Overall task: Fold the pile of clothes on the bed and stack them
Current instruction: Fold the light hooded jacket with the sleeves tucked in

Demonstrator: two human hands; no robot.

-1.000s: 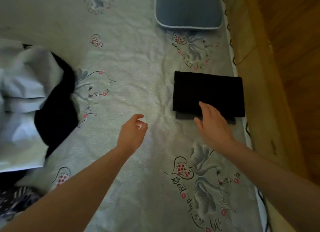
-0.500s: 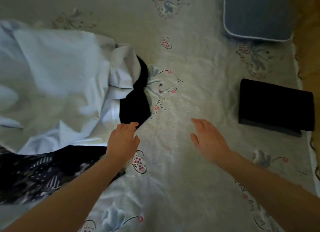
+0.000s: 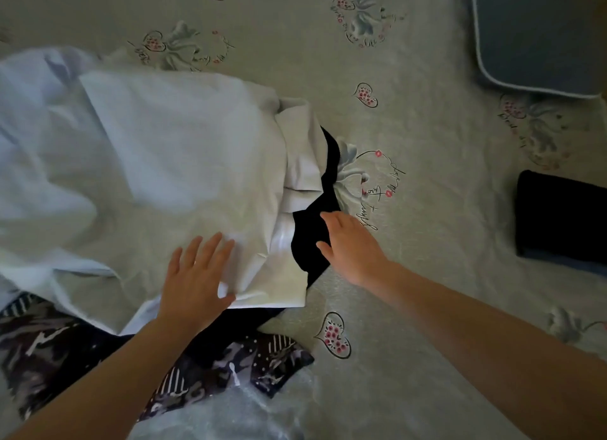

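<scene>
A bedsheet (image 3: 410,275) printed with hearts and swans covers the bed. The left hand (image 3: 193,282) lies spread on the pale blue garment (image 3: 157,163); the right hand (image 3: 353,247), fingers straight, touches the black garment (image 3: 312,232). Folded black clothes (image 3: 561,216) sit far right, near a blue pillow (image 3: 538,32).

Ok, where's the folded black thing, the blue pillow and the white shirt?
folded black garment (image 3: 563,214), head view, middle of its top face.
blue pillow (image 3: 538,29), head view, centre of its cover.
white shirt (image 3: 184,144), head view, flat middle of the cloth.
</scene>
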